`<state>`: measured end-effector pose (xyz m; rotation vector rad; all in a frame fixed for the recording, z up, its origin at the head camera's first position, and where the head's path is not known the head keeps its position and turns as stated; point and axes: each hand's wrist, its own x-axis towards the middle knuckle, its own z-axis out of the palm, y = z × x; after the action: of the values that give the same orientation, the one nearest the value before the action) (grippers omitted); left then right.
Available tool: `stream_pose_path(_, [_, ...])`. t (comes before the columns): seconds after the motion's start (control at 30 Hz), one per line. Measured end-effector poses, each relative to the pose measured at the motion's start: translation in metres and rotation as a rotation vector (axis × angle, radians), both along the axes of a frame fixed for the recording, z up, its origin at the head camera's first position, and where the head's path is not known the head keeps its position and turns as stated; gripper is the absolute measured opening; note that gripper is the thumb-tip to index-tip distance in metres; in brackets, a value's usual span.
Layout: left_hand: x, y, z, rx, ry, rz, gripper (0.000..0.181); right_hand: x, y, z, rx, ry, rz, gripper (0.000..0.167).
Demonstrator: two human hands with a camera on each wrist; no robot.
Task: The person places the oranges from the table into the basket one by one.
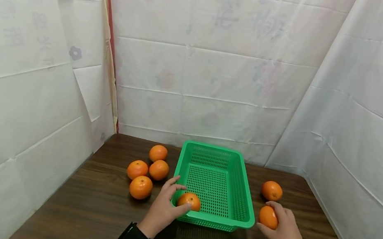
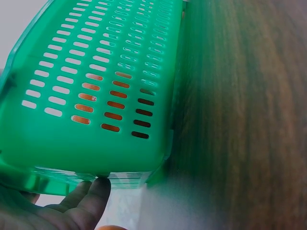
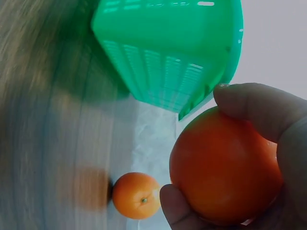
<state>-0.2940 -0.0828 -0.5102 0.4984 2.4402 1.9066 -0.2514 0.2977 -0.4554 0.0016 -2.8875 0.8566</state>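
A green plastic basket (image 1: 251, 212) stands on the table, with one orange (image 1: 189, 200) in its near left corner. At that corner, my left hand (image 1: 162, 209) has its thumb and index finger spread beside the orange. Lower fingers (image 2: 93, 203) lie along the outside of the basket's side wall in the left wrist view; firm contact is hard to judge. Right of the basket, my right hand (image 1: 285, 234) holds another orange (image 3: 225, 167) between thumb and fingers, raised off the table. Just beyond it, one more orange (image 1: 272, 191) rests on the wood.
Left of the basket, several oranges (image 1: 141, 187) sit grouped on the dark wooden table (image 1: 86, 211). White sheets hang as a back wall (image 1: 206, 76) and on both sides. The basket's far end stands close to the back sheet.
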Motion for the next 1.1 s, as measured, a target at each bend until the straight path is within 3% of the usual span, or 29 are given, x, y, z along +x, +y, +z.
stream_pose_path(0.47, [0.002, 0.000, 0.001, -0.003, 0.002, 0.019, 0.050, -0.001, -0.013, 0.014, -0.085, 0.004, 0.009, 0.076])
stream_pose_path(0.63, [0.001, 0.000, 0.000, -0.009, 0.007, 0.023, 0.050, -0.002, -0.021, 0.022, -0.119, -0.019, 0.038, 0.071])
stream_pose_path(1.1, [0.000, 0.001, 0.000, -0.008, 0.010, 0.014, 0.050, -0.011, -0.040, 0.048, -0.089, 0.002, 0.106, 0.069])
